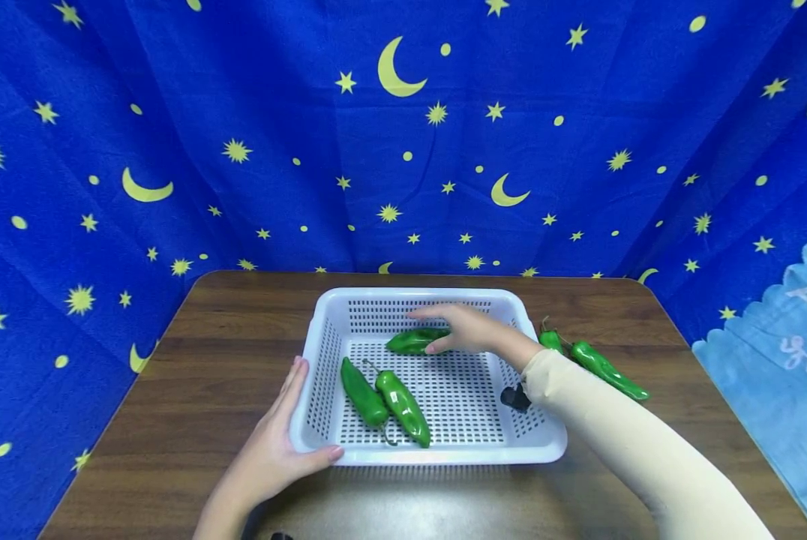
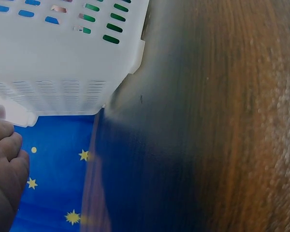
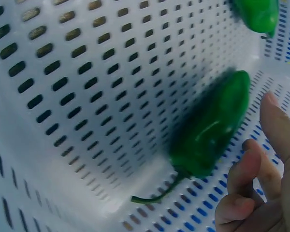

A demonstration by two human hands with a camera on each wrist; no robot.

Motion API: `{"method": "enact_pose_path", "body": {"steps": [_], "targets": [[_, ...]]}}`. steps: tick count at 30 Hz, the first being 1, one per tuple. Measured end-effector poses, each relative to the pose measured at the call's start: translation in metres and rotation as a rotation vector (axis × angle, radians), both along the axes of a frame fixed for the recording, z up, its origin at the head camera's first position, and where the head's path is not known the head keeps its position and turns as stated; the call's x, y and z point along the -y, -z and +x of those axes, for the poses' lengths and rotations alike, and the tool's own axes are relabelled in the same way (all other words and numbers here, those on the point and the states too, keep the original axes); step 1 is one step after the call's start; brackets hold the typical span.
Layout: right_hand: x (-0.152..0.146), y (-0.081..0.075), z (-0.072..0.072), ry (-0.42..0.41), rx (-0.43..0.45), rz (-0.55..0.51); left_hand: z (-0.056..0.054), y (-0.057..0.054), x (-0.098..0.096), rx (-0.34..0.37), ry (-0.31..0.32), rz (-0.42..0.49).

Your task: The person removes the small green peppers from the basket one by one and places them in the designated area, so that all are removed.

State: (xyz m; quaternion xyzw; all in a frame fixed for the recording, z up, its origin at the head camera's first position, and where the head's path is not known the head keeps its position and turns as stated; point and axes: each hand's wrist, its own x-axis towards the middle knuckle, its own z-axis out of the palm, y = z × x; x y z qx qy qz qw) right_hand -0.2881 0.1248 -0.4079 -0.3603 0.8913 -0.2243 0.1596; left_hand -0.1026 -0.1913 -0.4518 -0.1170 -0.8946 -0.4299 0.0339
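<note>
Right wrist view: the right hand (image 3: 258, 195), its grip spread beside a glossy, tapered green pepper (image 3: 210, 128), should avoid snagging the thin stem (image 3: 160, 195).

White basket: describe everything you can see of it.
The white basket looks like plastic: rectangular, open-topped, with rounded corners, a smooth rim, and slots through its floor and walls. It stands upright on the wooden table, three green peppers lying inside. The left hand touches its left side, thumb on the near rim. The right arm crosses over its right rim, hiding part; whether they touch is unclear.
</note>
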Motion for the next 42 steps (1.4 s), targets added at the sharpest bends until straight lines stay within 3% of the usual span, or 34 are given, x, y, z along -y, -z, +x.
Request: {"method": "enact_pose_path", "body": {"steps": [13,27,35,42], "targets": [[0.009,0.015,0.007,-0.020,-0.078,0.252,0.001,0.000,-0.002,-0.005,-0.003,0.000],[0.006,0.009,0.008,-0.055,-0.051,0.264,0.000,-0.001,-0.003,-0.004,-0.003,-0.010],[-0.003,-0.010,0.008,-0.084,-0.029,0.213,-0.001,0.000,-0.003,-0.003,-0.005,-0.022],[-0.015,-0.043,0.011,-0.085,-0.171,0.198,-0.001,0.000,-0.003,0.006,-0.008,-0.024]]}}
